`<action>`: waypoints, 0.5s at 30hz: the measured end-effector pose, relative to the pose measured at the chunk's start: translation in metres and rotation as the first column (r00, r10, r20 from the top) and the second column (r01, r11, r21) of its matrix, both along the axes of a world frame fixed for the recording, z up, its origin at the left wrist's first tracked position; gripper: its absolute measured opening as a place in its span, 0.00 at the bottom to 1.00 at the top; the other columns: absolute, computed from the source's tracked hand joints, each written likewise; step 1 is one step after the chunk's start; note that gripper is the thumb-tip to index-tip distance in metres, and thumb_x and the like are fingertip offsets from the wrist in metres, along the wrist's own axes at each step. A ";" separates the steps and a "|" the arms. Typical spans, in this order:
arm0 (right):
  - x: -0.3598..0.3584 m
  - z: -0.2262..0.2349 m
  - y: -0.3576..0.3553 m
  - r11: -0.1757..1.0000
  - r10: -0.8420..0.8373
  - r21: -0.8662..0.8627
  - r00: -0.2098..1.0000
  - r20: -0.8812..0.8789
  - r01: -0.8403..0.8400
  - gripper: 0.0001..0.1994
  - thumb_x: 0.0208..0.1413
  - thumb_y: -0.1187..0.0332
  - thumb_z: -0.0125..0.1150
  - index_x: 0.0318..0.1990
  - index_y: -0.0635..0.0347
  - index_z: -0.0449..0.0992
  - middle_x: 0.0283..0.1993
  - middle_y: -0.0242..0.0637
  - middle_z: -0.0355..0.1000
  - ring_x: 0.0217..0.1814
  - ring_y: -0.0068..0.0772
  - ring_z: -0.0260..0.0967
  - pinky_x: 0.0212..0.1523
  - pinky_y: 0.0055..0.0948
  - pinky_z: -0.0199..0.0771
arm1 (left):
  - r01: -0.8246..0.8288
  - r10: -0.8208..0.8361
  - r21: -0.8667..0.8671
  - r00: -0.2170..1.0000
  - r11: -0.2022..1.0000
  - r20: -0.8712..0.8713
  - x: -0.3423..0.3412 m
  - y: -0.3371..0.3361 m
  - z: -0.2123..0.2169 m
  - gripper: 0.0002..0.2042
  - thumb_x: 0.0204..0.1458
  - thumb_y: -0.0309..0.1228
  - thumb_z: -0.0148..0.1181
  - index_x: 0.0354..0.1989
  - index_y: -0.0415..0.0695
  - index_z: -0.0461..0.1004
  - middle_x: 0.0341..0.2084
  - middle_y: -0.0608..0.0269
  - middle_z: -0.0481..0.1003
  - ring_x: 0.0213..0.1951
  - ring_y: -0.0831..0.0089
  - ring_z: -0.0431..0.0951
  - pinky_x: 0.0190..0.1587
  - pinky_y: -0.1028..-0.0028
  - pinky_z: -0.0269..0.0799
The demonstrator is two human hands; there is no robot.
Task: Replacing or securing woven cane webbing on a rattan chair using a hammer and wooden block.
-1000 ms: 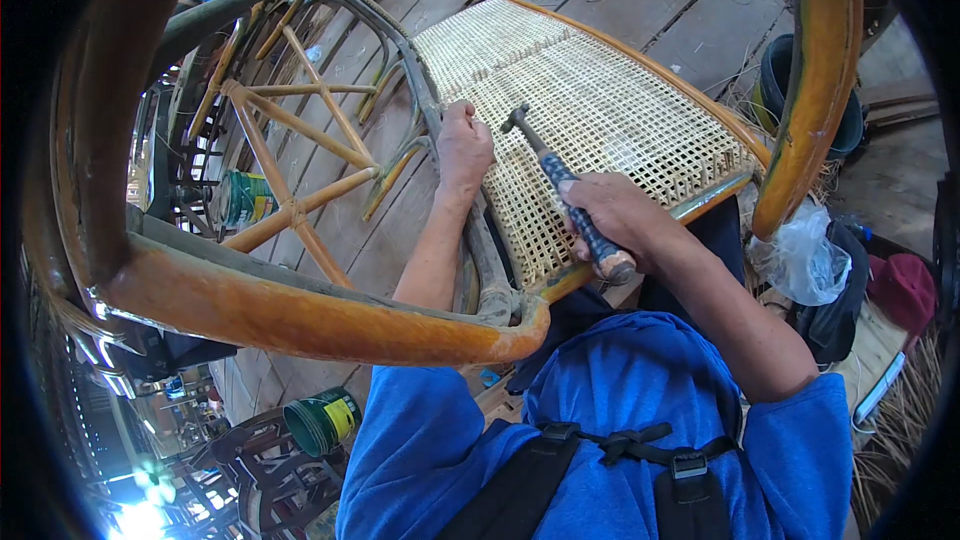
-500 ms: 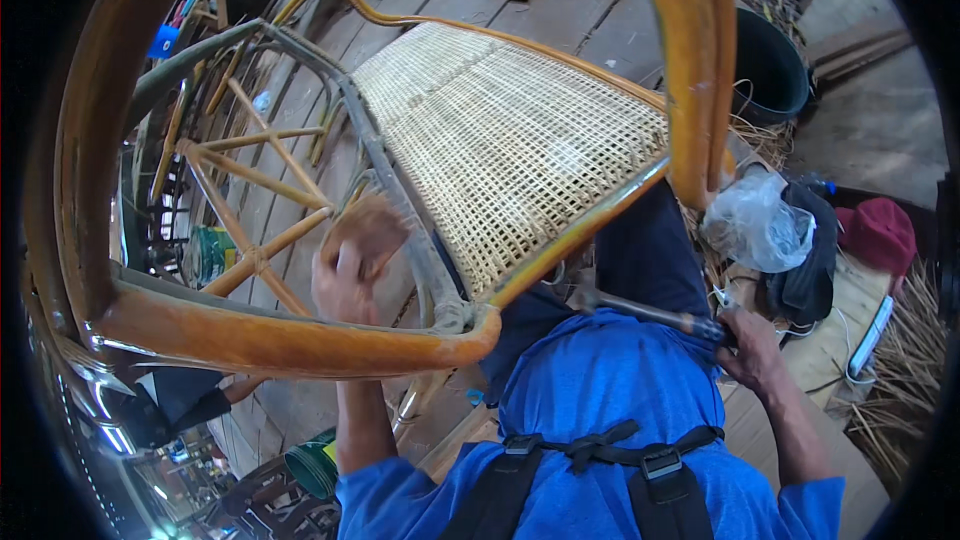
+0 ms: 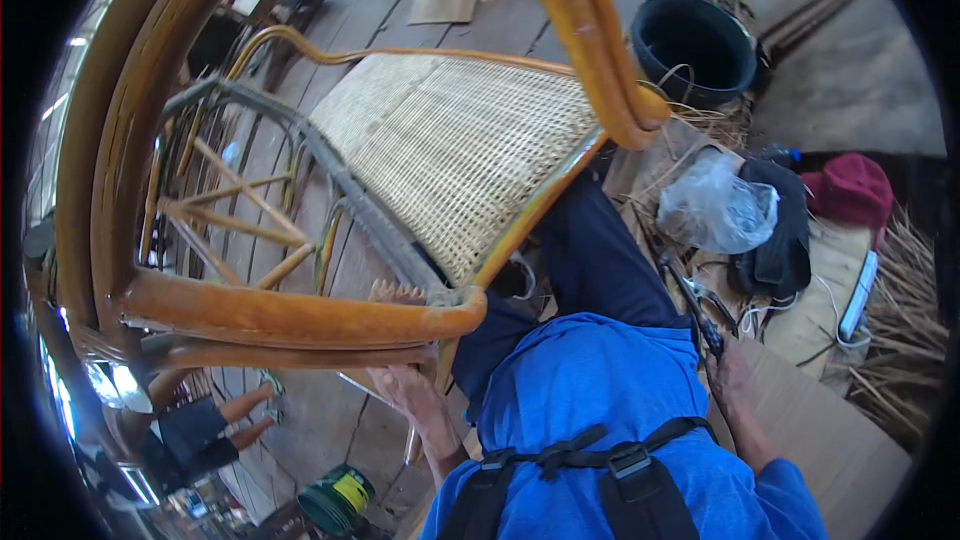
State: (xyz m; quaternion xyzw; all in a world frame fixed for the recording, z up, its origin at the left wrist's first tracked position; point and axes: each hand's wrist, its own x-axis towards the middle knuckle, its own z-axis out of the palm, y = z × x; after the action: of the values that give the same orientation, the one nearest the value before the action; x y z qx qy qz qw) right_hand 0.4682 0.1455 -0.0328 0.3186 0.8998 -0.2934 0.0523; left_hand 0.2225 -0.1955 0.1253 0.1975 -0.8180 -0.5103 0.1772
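Observation:
My left hand (image 3: 412,390) reaches up under the curved orange-brown rattan rail (image 3: 300,312) of a chair frame, which hides its fingers. Just over that rail shows the ragged, toothed edge of a brown block (image 3: 395,292), which seems to be in this hand. At my right side, low beside my thigh, my right hand (image 3: 730,370) is closed round the dark handle of a hammer (image 3: 708,332); its head is hard to make out among the things there. The chair's woven cane panel (image 3: 460,140) slants away in front of me, bordered by a grey-wrapped bar (image 3: 370,210).
To the right lie a clear plastic bag (image 3: 715,202), a dark cloth (image 3: 775,230), a maroon cap (image 3: 850,190) and a white power strip (image 3: 860,292). A dark bucket (image 3: 692,48) stands beyond. A green can (image 3: 337,498) and another person's legs (image 3: 245,418) are at lower left.
My left hand has dropped behind the near rail, taking the brown block lower. My right hand has swung the hammer from across my lap to my right side. The view has shifted.

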 end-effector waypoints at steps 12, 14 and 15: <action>-0.039 0.023 -0.001 0.998 0.063 0.026 0.991 -0.121 -0.060 0.19 0.44 0.75 0.59 0.47 0.63 0.66 0.42 0.51 0.65 0.44 0.53 0.63 0.45 0.42 0.65 | 0.196 -0.261 -0.811 0.964 0.551 0.055 -0.003 -0.041 -0.015 0.09 0.46 0.30 0.58 0.34 0.39 0.74 0.30 0.53 0.72 0.35 0.56 0.72 0.41 0.62 0.65; -0.106 0.032 -0.003 0.988 0.055 -0.122 0.959 -0.278 -0.092 0.14 0.48 0.76 0.54 0.45 0.63 0.67 0.40 0.51 0.65 0.44 0.52 0.64 0.45 0.40 0.65 | 0.192 -0.286 -0.924 0.953 0.332 0.095 -0.002 -0.046 -0.014 0.08 0.45 0.30 0.58 0.33 0.39 0.75 0.29 0.54 0.73 0.34 0.56 0.72 0.40 0.62 0.65; -0.144 0.033 -0.005 0.978 0.086 -0.162 0.963 -0.257 -0.130 0.13 0.50 0.75 0.52 0.45 0.63 0.68 0.39 0.50 0.66 0.44 0.52 0.64 0.44 0.40 0.65 | 0.192 -0.287 -0.928 0.953 0.319 0.099 -0.004 -0.048 -0.013 0.08 0.45 0.30 0.58 0.33 0.39 0.75 0.29 0.54 0.73 0.34 0.56 0.72 0.40 0.62 0.65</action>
State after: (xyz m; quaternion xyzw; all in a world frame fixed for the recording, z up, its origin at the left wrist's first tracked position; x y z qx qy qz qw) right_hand 0.3245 0.1408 -0.0001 0.2237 0.8856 -0.4066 -0.0166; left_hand 0.2189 -0.2436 0.1121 -0.0819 -0.9733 0.0137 0.2140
